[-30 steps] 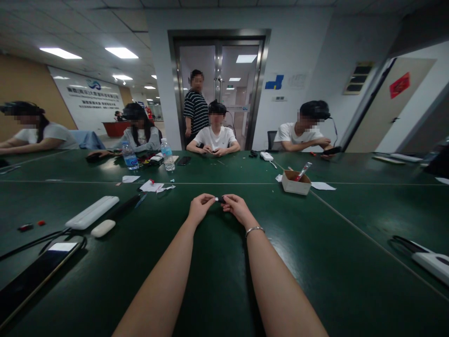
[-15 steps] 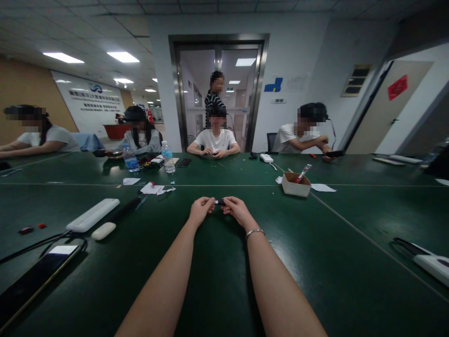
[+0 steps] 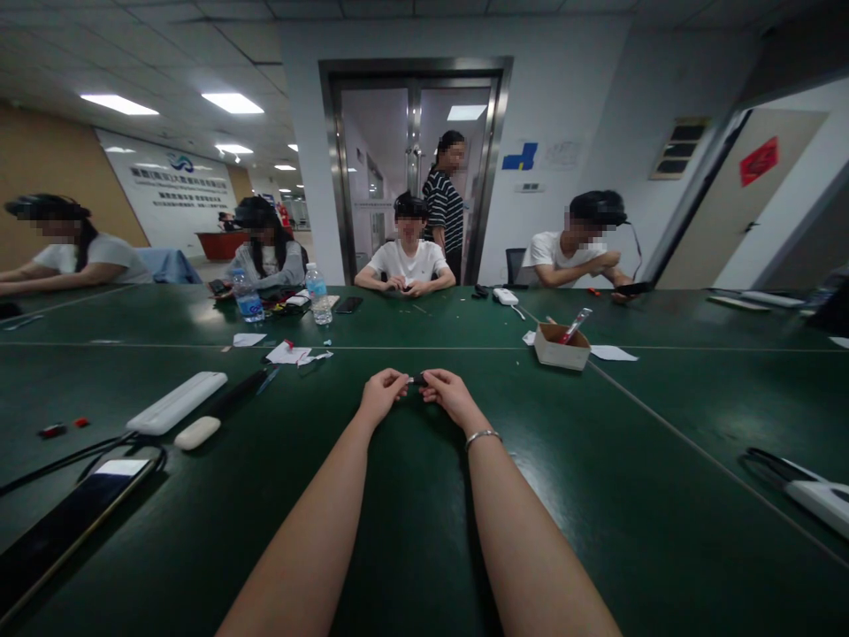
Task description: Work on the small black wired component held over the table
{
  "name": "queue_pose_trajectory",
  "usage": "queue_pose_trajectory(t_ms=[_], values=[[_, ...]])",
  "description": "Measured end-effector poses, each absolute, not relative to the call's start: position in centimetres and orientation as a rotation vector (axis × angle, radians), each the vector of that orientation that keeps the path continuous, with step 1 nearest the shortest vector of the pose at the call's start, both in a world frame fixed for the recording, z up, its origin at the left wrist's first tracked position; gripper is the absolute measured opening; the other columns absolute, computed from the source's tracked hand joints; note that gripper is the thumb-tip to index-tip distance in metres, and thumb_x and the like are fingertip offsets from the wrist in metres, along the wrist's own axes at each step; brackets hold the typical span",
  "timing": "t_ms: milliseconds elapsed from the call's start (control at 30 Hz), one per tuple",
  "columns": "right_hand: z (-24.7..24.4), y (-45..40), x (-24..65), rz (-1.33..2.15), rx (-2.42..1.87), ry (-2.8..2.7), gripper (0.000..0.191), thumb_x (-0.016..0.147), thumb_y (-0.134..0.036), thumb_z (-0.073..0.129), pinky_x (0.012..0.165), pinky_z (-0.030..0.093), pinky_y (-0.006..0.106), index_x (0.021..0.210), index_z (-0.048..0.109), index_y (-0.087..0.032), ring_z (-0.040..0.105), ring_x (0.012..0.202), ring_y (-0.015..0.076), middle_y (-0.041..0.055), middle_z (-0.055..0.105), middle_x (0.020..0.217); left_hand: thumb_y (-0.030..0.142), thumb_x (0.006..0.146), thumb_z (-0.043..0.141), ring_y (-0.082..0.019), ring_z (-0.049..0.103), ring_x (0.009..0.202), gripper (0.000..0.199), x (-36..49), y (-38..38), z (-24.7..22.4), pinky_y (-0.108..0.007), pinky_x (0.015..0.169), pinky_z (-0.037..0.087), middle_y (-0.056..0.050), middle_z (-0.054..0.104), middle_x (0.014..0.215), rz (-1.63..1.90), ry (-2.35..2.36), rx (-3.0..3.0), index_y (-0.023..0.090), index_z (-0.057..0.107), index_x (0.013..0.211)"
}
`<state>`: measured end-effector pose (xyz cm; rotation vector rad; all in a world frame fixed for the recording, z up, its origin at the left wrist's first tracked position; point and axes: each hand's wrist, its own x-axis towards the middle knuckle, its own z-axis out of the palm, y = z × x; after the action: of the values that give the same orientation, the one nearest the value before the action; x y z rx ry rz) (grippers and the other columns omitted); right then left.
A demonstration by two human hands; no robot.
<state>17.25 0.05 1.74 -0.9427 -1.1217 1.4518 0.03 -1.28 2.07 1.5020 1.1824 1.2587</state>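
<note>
Both arms reach forward over the green table. Between my fingertips is a small black piece with a silvery end, too small to make out its kind. My left hand pinches it at the silvery end, on the left. The dark end is pinched by my right hand, which has a bracelet at the wrist. Fingers cover much of the piece, so I cannot tell whether it is one part or two joined.
To the left lie a white power strip, a white oval case and a phone. A small box holding a red-handled tool stands ahead right. Water bottles and paper scraps lie farther off. Several people sit opposite.
The hands stay almost in place, with slightly less silver showing between the fingertips. A standing person behind the table has moved to the right.
</note>
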Motion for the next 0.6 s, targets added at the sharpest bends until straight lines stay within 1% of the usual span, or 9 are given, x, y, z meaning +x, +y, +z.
queue_pose_trajectory(t_ms=[67, 133, 233, 300, 367, 500, 533, 600], values=[[1.69, 0.06, 17.26, 1.448, -0.932, -1.124, 0.021, 0.075, -0.026, 0.072, 0.054, 0.052, 0.02, 0.087, 0.064, -0.012, 0.059, 0.053, 0.0084, 0.0042, 0.066, 0.064, 0.042, 0.071, 0.068, -0.015, 0.063, 0.074, 0.031, 0.07, -1.24, 2.09, -0.024, 0.061, 0.048, -0.004, 0.067, 0.081, 1.302, 1.132, 1.518, 0.017, 0.064, 0.088], [1.65, 0.08, 17.26, 1.445, -0.927, -1.123, 0.021, 0.074, -0.027, 0.073, 0.053, 0.052, 0.02, 0.087, 0.065, -0.012, 0.059, 0.053, 0.0087, 0.004, 0.066, 0.064, 0.043, 0.071, 0.067, -0.015, 0.063, 0.074, 0.033, 0.16, -1.15, 2.09, -0.023, 0.059, 0.047, -0.004, 0.067, 0.084, 1.318, 1.142, 1.469, 0.017, 0.064, 0.092], [1.63, 0.09, 17.26, 1.45, -0.931, -1.117, 0.022, 0.073, -0.027, 0.073, 0.053, 0.051, 0.02, 0.087, 0.064, -0.012, 0.059, 0.052, 0.0088, 0.0039, 0.066, 0.063, 0.049, 0.076, 0.06, -0.013, 0.061, 0.062, 0.036, 0.32, -1.04, 2.05, -0.023, 0.053, 0.045, -0.005, 0.066, 0.073, 1.257, 1.225, 1.398, 0.014, 0.063, 0.082], [1.65, 0.08, 17.25, 1.453, -0.933, -1.115, 0.021, 0.074, -0.026, 0.073, 0.053, 0.051, 0.02, 0.087, 0.064, -0.012, 0.059, 0.052, 0.0087, 0.0038, 0.066, 0.063, 0.051, 0.076, 0.059, -0.013, 0.059, 0.057, 0.037, 0.33, -1.06, 2.06, -0.023, 0.052, 0.043, -0.004, 0.064, 0.066, 1.229, 1.239, 1.411, 0.014, 0.062, 0.076], [1.69, 0.07, 17.25, 1.452, -0.932, -1.117, 0.02, 0.075, -0.025, 0.072, 0.053, 0.051, 0.02, 0.087, 0.064, -0.012, 0.059, 0.052, 0.0087, 0.0039, 0.066, 0.063, 0.049, 0.074, 0.062, -0.013, 0.06, 0.062, 0.035, 0.25, -1.15, 2.12, -0.023, 0.055, 0.045, -0.004, 0.065, 0.068, 1.249, 1.206, 1.448, 0.014, 0.063, 0.077], [1.79, 0.02, 17.25, 1.449, -0.936, -1.121, 0.019, 0.076, -0.024, 0.071, 0.053, 0.052, 0.02, 0.088, 0.064, -0.012, 0.06, 0.053, 0.0088, 0.0041, 0.066, 0.063, 0.042, 0.07, 0.068, -0.016, 0.063, 0.078, 0.034, 0.09, -1.27, 2.26, -0.025, 0.063, 0.049, -0.006, 0.068, 0.086, 1.302, 1.161, 1.466, 0.016, 0.065, 0.091], [1.81, 0.01, 17.24, 1.45, -0.936, -1.121, 0.019, 0.076, -0.024, 0.071, 0.053, 0.052, 0.02, 0.088, 0.064, -0.012, 0.06, 0.053, 0.0088, 0.0041, 0.066, 0.063, 0.042, 0.071, 0.068, -0.016, 0.064, 0.079, 0.034, 0.08, -1.26, 2.24, -0.025, 0.064, 0.049, -0.007, 0.069, 0.088, 1.299, 1.174, 1.448, 0.016, 0.065, 0.092], [1.85, -0.04, 17.24, 1.452, -0.933, -1.12, 0.019, 0.075, -0.025, 0.072, 0.053, 0.052, 0.02, 0.088, 0.064, -0.012, 0.059, 0.053, 0.0088, 0.004, 0.066, 0.064, 0.045, 0.074, 0.064, -0.016, 0.063, 0.075, 0.034, 0.09, -1.2, 2.15, -0.026, 0.062, 0.048, -0.007, 0.069, 0.084, 1.264, 1.216, 1.428, 0.015, 0.065, 0.09]])
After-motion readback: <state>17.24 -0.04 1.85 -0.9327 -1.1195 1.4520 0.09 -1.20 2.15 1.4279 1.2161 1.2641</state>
